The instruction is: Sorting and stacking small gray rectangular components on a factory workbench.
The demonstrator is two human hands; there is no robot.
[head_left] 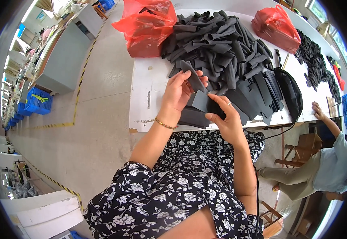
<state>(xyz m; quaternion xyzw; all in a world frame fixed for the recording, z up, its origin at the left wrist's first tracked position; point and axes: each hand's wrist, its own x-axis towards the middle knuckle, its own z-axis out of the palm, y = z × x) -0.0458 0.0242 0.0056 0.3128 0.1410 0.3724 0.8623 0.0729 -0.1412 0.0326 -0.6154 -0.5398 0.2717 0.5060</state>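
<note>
My left hand point(178, 91) pinches a dark grey fabric piece point(193, 77) between thumb and fingers, held up over the table's near edge. Just to its right, my right hand point(228, 119) grips another flat dark grey fabric piece point(202, 101), whose upper edge meets the first one. Whether the two pieces are joined I cannot tell. Beneath my hands lie more flat dark pieces point(193, 118). Beyond them rises a large heap of curled dark fabric pieces point(215, 44). Flat pieces fanned out in stacks point(261, 93) lie to the right.
Red plastic bags stand at the back left point(147, 30) and back right point(277, 28) of the white table point(141, 87). A black bag-like item point(289, 93) lies right of the stacks. Another person point(317, 159) stands at far right, one hand on the table. Blue crates point(38, 101) sit at left.
</note>
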